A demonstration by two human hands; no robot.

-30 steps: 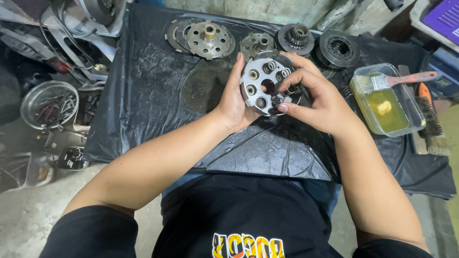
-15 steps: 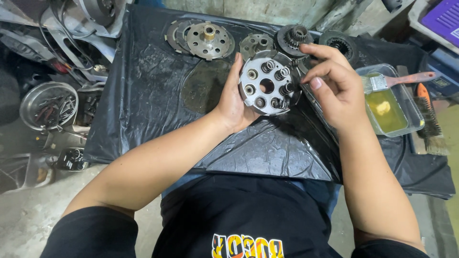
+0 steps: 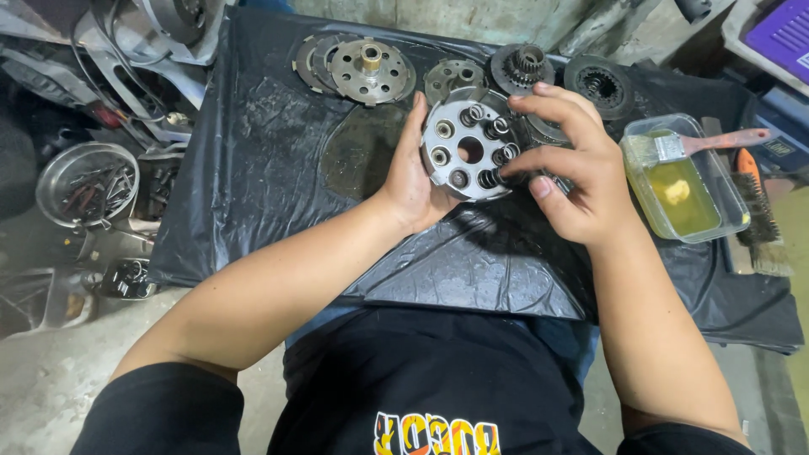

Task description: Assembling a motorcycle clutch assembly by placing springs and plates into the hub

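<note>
workshop; clutch parts [image 3: 371,72] on black sheet [image 3: 253,168]; bowl of tools [image 3: 87,184]; concrete floor [image 3: 50,371]

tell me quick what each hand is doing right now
Left hand: closed on the rim of the round grey metal plate with holes.
Right hand: fingertips pinching a small dark coil spring at that plate.

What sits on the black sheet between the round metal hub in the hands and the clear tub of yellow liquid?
In the head view, only the right hand fills that stretch, its fingers at the round metal hub; beyond its knuckles, bare black sheet runs to the clear tub.
</note>
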